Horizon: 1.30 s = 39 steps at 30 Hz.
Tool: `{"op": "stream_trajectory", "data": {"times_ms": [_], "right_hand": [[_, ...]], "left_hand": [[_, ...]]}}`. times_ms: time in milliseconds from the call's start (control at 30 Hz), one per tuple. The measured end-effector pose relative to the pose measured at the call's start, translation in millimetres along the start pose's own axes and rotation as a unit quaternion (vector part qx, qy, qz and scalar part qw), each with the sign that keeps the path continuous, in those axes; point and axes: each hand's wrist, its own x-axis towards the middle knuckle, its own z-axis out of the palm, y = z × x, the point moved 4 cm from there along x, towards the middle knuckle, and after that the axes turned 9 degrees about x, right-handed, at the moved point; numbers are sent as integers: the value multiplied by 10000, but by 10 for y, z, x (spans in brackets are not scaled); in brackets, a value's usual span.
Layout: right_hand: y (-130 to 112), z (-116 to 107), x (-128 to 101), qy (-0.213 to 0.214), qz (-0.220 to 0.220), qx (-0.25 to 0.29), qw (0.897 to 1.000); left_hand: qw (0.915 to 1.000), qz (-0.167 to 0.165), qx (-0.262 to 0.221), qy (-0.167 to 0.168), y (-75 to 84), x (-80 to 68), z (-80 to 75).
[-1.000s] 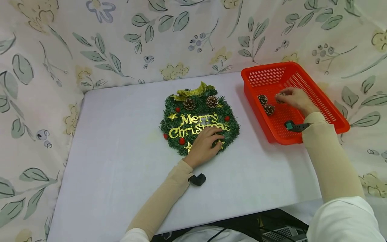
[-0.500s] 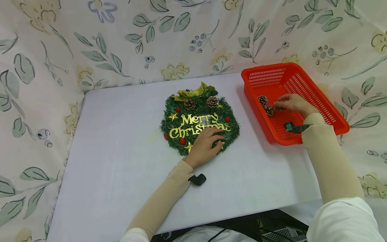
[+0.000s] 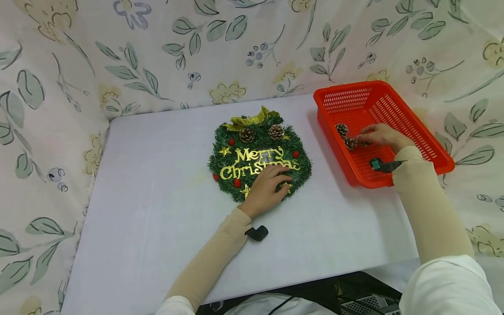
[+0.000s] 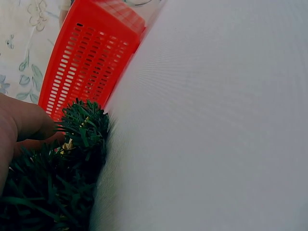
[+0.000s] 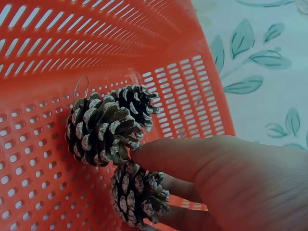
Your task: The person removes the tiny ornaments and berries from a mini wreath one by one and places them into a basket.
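Three pine cones lay in the red basket at the far right of the desk. One pine cone was pinched in the grip of the right hand. The wreath at mid-desk was pressed down by the left hand, fingers loosely spread.

Floral cloth behind white table.
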Motion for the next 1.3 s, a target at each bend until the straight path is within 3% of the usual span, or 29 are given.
{"op": "stream_trajectory", "data": {"times_ms": [467, 733, 900, 1100, 1300], "right_hand": [[29, 4, -19, -124, 11, -132, 9998], [13, -14, -56, -156, 246, -28, 9996], [-73, -64, -105, 340, 99, 209, 9992], [-346, -139, -247, 1090, -207, 208, 9936], [-608, -165, -354, 1571, -489, 790, 9832]], "left_hand": [[10000, 3, -63, -6, 22, 2, -29], [10000, 25, -33, -32, 22, 10, -24], [10000, 21, -28, -44, 25, 5, -33], [10000, -1, -52, -16, 20, 0, -42], [10000, -23, -85, -2, 18, -12, -36]]}}
